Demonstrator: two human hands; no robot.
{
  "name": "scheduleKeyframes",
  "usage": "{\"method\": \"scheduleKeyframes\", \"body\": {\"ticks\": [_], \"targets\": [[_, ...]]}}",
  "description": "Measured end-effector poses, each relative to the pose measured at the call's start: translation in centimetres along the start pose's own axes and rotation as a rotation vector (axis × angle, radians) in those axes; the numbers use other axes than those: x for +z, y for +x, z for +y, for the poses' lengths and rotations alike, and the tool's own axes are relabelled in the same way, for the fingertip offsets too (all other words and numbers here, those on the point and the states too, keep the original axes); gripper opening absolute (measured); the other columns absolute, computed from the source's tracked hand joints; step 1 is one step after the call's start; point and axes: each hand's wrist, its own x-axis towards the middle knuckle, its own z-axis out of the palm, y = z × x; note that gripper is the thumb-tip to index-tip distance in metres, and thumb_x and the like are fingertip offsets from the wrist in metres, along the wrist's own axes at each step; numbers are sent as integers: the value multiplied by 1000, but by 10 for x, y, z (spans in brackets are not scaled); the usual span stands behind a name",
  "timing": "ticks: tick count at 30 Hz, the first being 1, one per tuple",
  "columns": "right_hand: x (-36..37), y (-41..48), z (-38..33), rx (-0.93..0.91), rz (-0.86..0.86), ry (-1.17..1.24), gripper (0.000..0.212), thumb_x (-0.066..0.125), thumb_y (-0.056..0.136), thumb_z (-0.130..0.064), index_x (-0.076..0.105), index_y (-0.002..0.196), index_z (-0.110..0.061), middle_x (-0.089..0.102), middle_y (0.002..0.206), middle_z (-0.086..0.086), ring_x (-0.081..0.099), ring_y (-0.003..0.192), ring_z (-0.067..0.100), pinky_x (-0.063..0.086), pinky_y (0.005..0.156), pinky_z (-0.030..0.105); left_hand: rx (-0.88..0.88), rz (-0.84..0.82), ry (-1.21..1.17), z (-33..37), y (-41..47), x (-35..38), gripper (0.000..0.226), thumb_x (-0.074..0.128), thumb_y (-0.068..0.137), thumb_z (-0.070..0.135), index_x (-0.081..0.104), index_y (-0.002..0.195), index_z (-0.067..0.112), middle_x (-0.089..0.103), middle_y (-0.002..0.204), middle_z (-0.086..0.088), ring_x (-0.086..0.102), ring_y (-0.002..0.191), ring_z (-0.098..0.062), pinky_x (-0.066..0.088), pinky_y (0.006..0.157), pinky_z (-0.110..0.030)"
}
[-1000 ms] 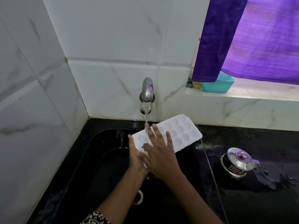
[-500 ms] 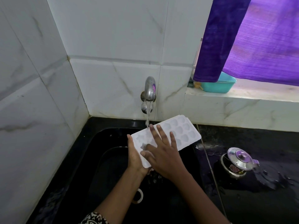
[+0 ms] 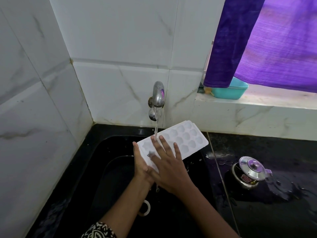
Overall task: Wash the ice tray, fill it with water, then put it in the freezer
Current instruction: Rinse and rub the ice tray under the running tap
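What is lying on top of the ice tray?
The right hand, fingers spread flat, with tap water falling beside them. Far cells of the ice tray show; those under the hand are covered.

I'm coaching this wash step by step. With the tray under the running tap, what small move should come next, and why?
Probably slide the right hand toward the far cups of the ice tray. The stream from the tap lands near the fingers at the near end, which the left hand holds, so the far cups look unrubbed.

Both forearms bare. Left arm: black-and-white patterned sleeve (image 3: 98, 231) edge at bottom centre of frame. Hands bare; no rings, no gloves visible.
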Motion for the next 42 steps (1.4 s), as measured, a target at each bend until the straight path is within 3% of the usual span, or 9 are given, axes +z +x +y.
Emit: {"method": "scheduleKeyframes", "body": {"ticks": [5, 9, 19, 21, 24, 28, 31, 38, 42], "targets": [[-4, 5, 1, 51, -13, 29, 56, 22, 94, -61, 66, 93, -28, 13, 158, 1, 0, 146, 17, 3, 113, 51, 5, 21, 58, -8, -2, -3, 81, 25, 87, 76, 62, 124, 15, 68, 117, -14, 68, 103, -30, 48, 91, -47], [-4, -1, -1, 21, -84, 64, 53, 25, 91, -60, 62, 113, -28, 2, 158, -4, -8, 146, 14, -2, 114, 50, -11, -2, -1, -4, 1, -5, 85, 27, 84, 78, 60, 125, 11, 63, 124, -19, 64, 109, -37, 43, 96, -52], [-15, 4, 1, 19, -183, 101, 64, 13, 90, -66, 59, 119, -30, -9, 157, -7, -19, 143, 10, -6, 115, 49, 1, 20, 27, -2, 1, -8, 83, 26, 85, 77, 62, 123, 13, 67, 118, -17, 67, 104, -34, 46, 92, -49], [-14, 5, 4, 46, -138, 65, 71, 6, 90, -66, 65, 106, -31, -1, 158, -3, -10, 145, 13, 0, 115, 51, 1, 41, 92, -4, -1, -9, 84, 24, 86, 77, 62, 124, 13, 68, 116, -15, 68, 102, -31, 49, 88, -46], [-4, 4, -8, 65, -54, 8, 48, 27, 93, -57, 66, 97, -28, 22, 156, 4, 12, 145, 19, 16, 113, 54, -5, 43, 59, -4, -1, -5, 82, 26, 86, 77, 60, 126, 14, 69, 115, -13, 68, 101, -31, 47, 89, -47], [-11, -3, -5, 78, -240, 199, 65, 13, 89, -66, 49, 130, -31, -20, 152, -12, -28, 139, 5, -7, 116, 48, 2, 55, 50, -1, 0, -5, 83, 23, 86, 76, 63, 118, 10, 71, 107, -16, 71, 93, -33, 47, 84, -48], [-26, -7, 6, 157, -183, 344, 78, 2, 81, -74, 55, 122, -34, -19, 152, -18, -31, 136, 0, -9, 112, 41, -17, 90, 83, -1, 0, -13, 91, 21, 84, 80, 59, 126, 9, 66, 119, -20, 66, 104, -37, 48, 88, -49], [-19, -31, 27, 260, -30, 283, 51, 27, 87, -58, 62, 113, -32, -2, 154, -12, -14, 142, 5, 9, 113, 45, 61, 119, 55, 7, 7, -23, 87, 23, 85, 79, 53, 134, 15, 62, 126, -18, 58, 116, -41, 49, 90, -52], [-18, -33, 20, 222, -55, 298, 52, 27, 86, -58, 60, 117, -32, -5, 155, -11, -20, 141, 2, 2, 112, 41, 65, 119, 28, 12, 8, -19, 88, 24, 84, 80, 54, 133, 13, 62, 126, -19, 57, 117, -42, 45, 97, -54]]}}
